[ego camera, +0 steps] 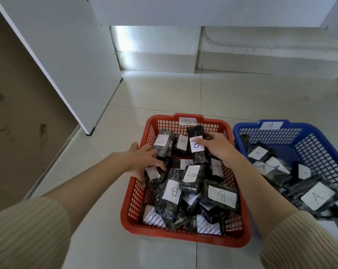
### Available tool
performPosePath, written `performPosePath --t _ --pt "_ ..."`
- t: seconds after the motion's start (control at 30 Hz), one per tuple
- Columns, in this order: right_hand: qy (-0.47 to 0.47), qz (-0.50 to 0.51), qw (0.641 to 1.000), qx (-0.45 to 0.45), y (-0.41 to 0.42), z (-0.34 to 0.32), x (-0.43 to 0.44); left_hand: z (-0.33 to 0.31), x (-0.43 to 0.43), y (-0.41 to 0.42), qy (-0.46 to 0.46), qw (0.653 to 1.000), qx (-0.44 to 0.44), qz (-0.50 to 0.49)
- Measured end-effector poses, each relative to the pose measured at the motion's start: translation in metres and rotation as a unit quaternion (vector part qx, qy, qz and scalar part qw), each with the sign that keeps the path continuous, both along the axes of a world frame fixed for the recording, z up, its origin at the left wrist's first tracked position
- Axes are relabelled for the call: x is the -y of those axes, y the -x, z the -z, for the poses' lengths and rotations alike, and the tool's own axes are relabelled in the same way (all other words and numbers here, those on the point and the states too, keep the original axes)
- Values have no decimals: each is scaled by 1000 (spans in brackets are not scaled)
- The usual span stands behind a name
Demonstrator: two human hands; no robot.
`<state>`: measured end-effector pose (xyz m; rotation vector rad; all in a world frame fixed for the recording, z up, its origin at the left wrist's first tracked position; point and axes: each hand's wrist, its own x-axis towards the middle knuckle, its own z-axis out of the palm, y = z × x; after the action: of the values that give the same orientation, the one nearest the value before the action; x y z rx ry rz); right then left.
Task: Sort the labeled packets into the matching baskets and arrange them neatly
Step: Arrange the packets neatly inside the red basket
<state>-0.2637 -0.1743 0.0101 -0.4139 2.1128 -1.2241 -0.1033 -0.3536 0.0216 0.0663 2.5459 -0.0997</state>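
We are in the arranging stage, as far as we can judge. The red basket carries a B tag on its far rim. Every label we can read among its packets shows a B. The blue basket, just beside it on the right, has an A tag, and its packets show A where the labels face us. No packets lie loose on the floor. So the sorting looks done, or nearly so.

What is left is the tidying. Our right hand grips one B packet near the far edge of the red basket, with the thumb across its label and the fingers curled behind it. The packet stands nearly upright, next to two others standing side by side along that far edge. That looks like the start of a row.

Our left hand reaches in over the left edge with its fingers spread and fairly straight. They rest on the packets there and we cannot see them closing on any.

The near half of the red basket is a loose heap, with packets overlapping and labels turned every way. The blue basket is just as jumbled, with nothing set in order. Most of the neatening remains.
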Motion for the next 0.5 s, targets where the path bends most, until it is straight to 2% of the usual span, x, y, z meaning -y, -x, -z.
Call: performPosePath --t 0.33,0.43,0.5 --pt "-19 -3 1000 -25 2 1 -9 3 -3 -16 -5 993 -116 16" --pt "-22 -2 999 -34 2 -2 -11 0 0 -17 -61 991 -115 -12" --pt "-12 -3 999 -32 2 -4 -12 -6 6 -19 -126 984 -104 -66"
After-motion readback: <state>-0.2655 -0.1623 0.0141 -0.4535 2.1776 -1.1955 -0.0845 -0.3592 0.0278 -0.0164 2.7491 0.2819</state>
